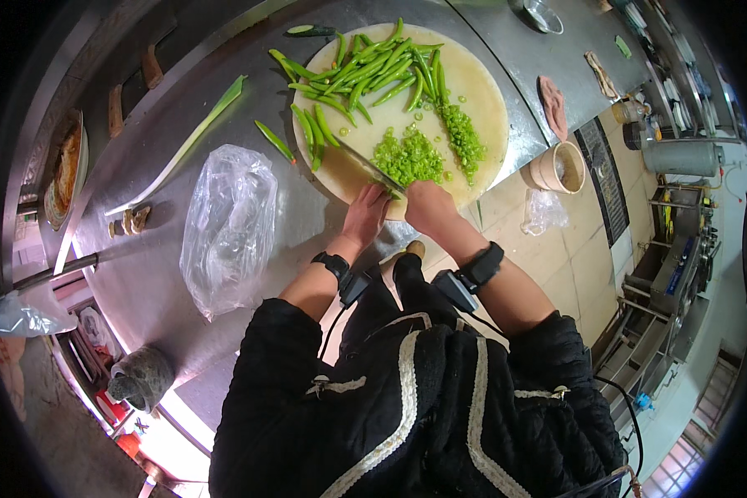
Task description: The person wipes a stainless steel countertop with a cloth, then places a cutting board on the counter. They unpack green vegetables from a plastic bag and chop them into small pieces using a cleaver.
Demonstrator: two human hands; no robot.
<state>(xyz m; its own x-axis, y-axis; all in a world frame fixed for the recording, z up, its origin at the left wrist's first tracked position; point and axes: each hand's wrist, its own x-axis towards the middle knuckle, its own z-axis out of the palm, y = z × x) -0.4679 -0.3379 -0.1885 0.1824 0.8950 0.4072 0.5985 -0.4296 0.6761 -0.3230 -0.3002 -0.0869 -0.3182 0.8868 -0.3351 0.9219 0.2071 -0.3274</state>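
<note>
On a round, pale cutting board (482, 81), my right hand (431, 208) grips a kitchen knife (368, 164) whose blade points up and left. My left hand (367, 215) presses green chili pepper pieces (393, 194) against the board beside the blade, near its lower edge; its fingertips are partly hidden. Sliced green chilies (409, 155) lie in a heap just above the knife, with a longer strip of slices (464, 142) to the right. Whole green chilies (373, 65) are piled at the top of the board, and several (314, 136) lie at its left edge.
Left of the board, a clear plastic bag (229, 230), a leek or green onion stalk (190, 142) and ginger pieces (129, 222) lie on the metal table (155, 261). A stone mortar (142, 376) stands lower left. Right are a pink cloth (553, 107) and a bucket (558, 168).
</note>
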